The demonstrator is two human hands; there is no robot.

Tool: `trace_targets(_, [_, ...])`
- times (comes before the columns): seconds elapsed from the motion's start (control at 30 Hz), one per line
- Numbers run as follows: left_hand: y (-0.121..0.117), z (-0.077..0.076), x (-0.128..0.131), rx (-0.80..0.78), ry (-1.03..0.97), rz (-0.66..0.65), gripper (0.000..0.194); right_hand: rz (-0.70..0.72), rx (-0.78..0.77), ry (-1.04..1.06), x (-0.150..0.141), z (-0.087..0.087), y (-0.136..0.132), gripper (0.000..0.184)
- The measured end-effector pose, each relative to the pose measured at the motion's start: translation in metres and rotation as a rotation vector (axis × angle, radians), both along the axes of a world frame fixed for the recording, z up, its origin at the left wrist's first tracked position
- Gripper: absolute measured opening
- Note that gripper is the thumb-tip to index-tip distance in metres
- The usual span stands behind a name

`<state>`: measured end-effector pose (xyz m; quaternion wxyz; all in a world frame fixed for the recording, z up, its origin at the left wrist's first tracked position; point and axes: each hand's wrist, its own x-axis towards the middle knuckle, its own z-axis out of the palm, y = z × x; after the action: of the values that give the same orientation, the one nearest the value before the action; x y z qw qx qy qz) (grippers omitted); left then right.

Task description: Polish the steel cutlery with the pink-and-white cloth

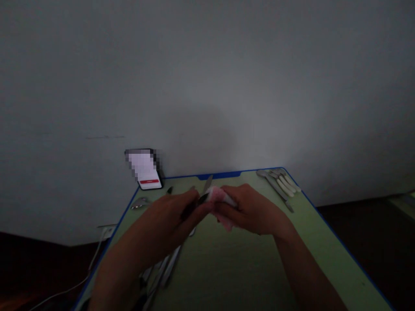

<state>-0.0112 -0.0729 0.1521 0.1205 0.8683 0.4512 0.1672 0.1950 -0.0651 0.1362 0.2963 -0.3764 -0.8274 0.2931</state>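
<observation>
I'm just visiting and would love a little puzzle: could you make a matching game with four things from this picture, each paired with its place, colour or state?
Things
1. Table
2. Phone
3. Cloth
4. White cable

Places, colours and states
A. Gripped in the right hand
B. Trailing down beside the table's left side
C. Screen lit, at the far left corner
D. Green top with a blue edge

Right pairs: 1-D, 2-C, 3-A, 4-B
</observation>
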Motion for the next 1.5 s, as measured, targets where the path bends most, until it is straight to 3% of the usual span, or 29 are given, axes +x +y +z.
trace_targets(0.4, [-0.007,-0.004,0.018,-0.145,0.135,-0.100,0.050,0.153,-0.179,-0.263,0.012,0.007,-0.003,0.035])
trace_targets(0.63, [-0.004,-0.005,0.019,-0.033,0.216,-0.082,0.054,0.234,-0.264,-0.288,0.019,0.007,0.000,0.037])
trace_targets(0.8, [0.004,-0.004,-0.005,0.089,0.204,0.053,0.046,0.125,-0.186,-0.366,0.043,0.010,-0.002,0.032])
trace_targets(0.97, [0.009,-0.002,-0.027,0.093,0.041,0.224,0.055,0.046,-0.186,-0.384,0.064,0.013,-0.005,0.033])
trace_targets(1.17, [0.007,-0.003,-0.016,0.133,0.030,0.217,0.047,-0.177,-0.107,-0.496,0.059,0.011,-0.011,0.034])
trace_targets(1.33, [0.007,0.004,-0.011,0.004,-0.037,0.306,0.059,-0.203,-0.043,-0.477,0.051,0.013,-0.013,0.031])
trace_targets(1.5, [0.011,0.003,-0.011,-0.051,-0.051,0.304,0.052,-0.228,0.012,-0.467,0.044,0.016,-0.015,0.024])
